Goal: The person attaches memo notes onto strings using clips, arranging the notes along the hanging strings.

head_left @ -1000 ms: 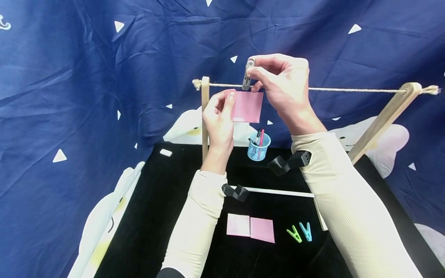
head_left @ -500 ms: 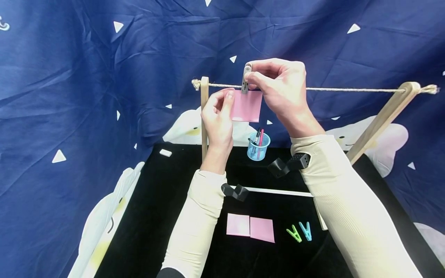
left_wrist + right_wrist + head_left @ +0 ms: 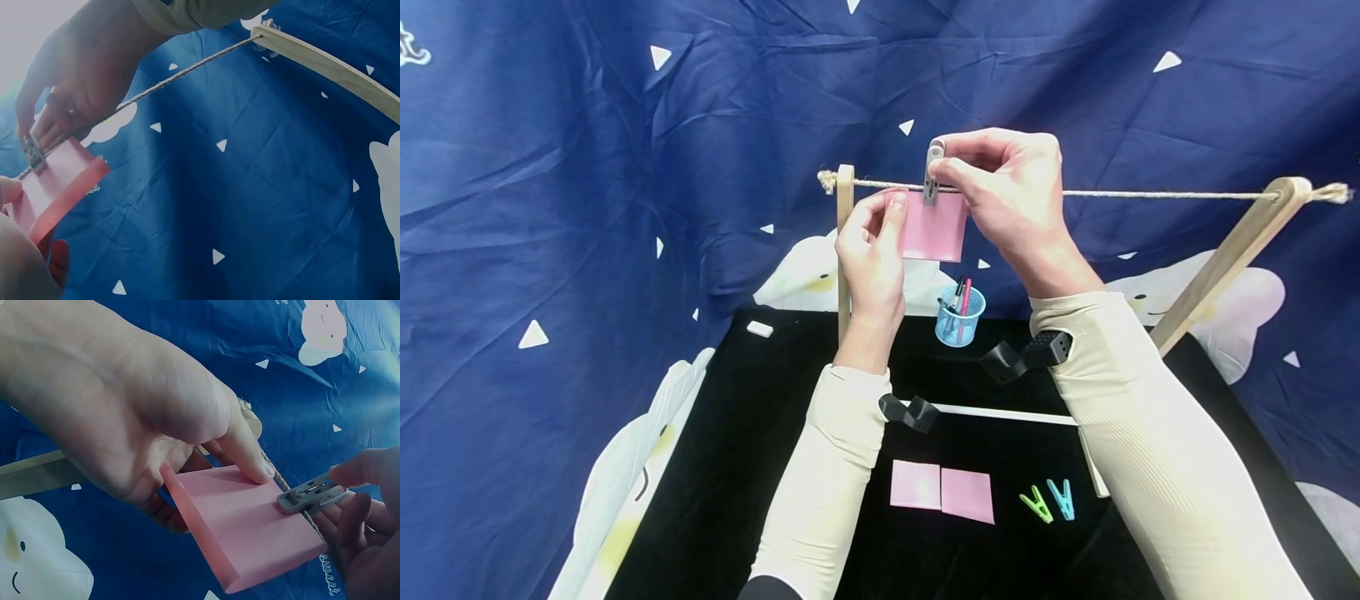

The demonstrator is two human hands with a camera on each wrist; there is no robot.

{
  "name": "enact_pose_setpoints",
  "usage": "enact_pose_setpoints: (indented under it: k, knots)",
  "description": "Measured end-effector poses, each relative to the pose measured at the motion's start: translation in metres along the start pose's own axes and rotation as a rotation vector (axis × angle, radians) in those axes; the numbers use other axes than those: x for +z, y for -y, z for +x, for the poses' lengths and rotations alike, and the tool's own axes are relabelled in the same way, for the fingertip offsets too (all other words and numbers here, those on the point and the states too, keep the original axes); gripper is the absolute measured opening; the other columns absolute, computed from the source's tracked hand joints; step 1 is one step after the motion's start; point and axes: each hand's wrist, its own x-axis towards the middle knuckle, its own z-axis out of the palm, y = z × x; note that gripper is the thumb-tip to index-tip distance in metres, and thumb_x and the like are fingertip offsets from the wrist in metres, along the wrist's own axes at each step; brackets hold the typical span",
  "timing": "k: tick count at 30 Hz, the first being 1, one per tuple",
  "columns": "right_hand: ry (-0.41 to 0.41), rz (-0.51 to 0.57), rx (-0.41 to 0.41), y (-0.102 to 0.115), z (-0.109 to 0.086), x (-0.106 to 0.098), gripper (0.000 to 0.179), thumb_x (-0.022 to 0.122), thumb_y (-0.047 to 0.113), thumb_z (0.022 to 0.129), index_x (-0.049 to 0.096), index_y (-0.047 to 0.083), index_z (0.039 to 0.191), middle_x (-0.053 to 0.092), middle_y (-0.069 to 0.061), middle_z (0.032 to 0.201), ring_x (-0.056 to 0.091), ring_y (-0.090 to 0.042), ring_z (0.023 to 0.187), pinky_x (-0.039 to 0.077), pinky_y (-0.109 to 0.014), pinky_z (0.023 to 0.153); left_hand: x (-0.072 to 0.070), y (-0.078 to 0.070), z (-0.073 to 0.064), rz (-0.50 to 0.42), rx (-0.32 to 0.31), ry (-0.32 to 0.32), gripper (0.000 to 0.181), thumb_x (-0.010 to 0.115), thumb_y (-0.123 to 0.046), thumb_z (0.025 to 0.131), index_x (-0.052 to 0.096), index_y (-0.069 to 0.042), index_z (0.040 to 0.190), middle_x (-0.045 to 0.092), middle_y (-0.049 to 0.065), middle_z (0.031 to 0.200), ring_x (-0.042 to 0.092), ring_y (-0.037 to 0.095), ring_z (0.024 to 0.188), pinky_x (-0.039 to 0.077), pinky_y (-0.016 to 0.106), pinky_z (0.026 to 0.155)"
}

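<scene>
My left hand (image 3: 874,250) pinches the upper left corner of a pink sticky note (image 3: 934,233) between thumb and fingers, holding it up at the rope (image 3: 1150,194). Above it my right hand (image 3: 1011,196) pinches a grey clothespin (image 3: 932,173) by its upper end. The clothespin's lower end overlaps the note's top edge and the rope. In the right wrist view the clothespin (image 3: 311,494) lies across the note's edge (image 3: 250,525), beside my left thumb. The note's lower edge curls in the left wrist view.
The rope runs between two wooden posts (image 3: 1232,258). On the black table lie two pink sticky notes (image 3: 967,495), a green clothespin (image 3: 1036,504) and a blue clothespin (image 3: 1062,498). A blue pen cup (image 3: 959,318) and a white eraser-like block (image 3: 760,329) stand farther back.
The clothespin in my right hand has come down from above the note onto its top edge at the rope. My left hand keeps the note nearly in place, slightly higher.
</scene>
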Motion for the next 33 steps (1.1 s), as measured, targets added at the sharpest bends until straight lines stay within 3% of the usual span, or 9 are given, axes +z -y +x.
enact_pose_setpoints:
  k: [10, 20, 26, 33]
  knots:
    - [0.023, -0.044, 0.030, -0.0009, -0.0020, 0.0006, 0.014, 0.079, 0.006, 0.080, 0.081, 0.004, 0.094, 0.071, 0.014, 0.069, 0.065, -0.004, 0.064, 0.051, -0.018, 0.059, -0.0014, -0.0002, -0.0016, -0.001, 0.001, -0.001, 0.020, 0.066, 0.000, 0.095, 0.066, 0.016, 0.107, 0.070, 0.015, 0.099, 0.061, 0.012, 0.085, 0.052, 0.023, 0.075]
    - [0.031, -0.042, 0.063, -0.0018, -0.0029, 0.0003, 0.015, 0.079, 0.006, 0.080, 0.081, 0.004, 0.095, 0.070, 0.011, 0.066, 0.056, -0.007, 0.051, 0.041, -0.018, 0.041, -0.0008, -0.0009, -0.0020, -0.007, -0.009, 0.009, 0.022, 0.066, -0.001, 0.095, 0.065, 0.016, 0.109, 0.070, 0.011, 0.097, 0.061, 0.012, 0.085, 0.052, 0.023, 0.074]
    - [0.053, -0.008, 0.122, -0.0005, -0.0030, -0.0006, 0.019, 0.079, 0.007, 0.082, 0.080, 0.004, 0.100, 0.073, 0.012, 0.071, 0.063, -0.005, 0.058, 0.049, -0.021, 0.045, 0.0000, -0.0005, -0.0014, -0.015, -0.016, 0.013, 0.021, 0.066, 0.000, 0.095, 0.065, 0.016, 0.109, 0.070, 0.012, 0.097, 0.061, 0.011, 0.085, 0.052, 0.023, 0.075]
    - [0.072, 0.006, 0.152, 0.0011, -0.0032, -0.0018, 0.022, 0.077, 0.008, 0.082, 0.079, 0.004, 0.104, 0.074, 0.009, 0.076, 0.062, -0.007, 0.059, 0.050, -0.021, 0.048, -0.0003, 0.0010, -0.0010, -0.027, -0.013, 0.027, 0.023, 0.065, -0.001, 0.095, 0.065, 0.016, 0.111, 0.069, 0.007, 0.097, 0.061, 0.012, 0.087, 0.052, 0.023, 0.075]
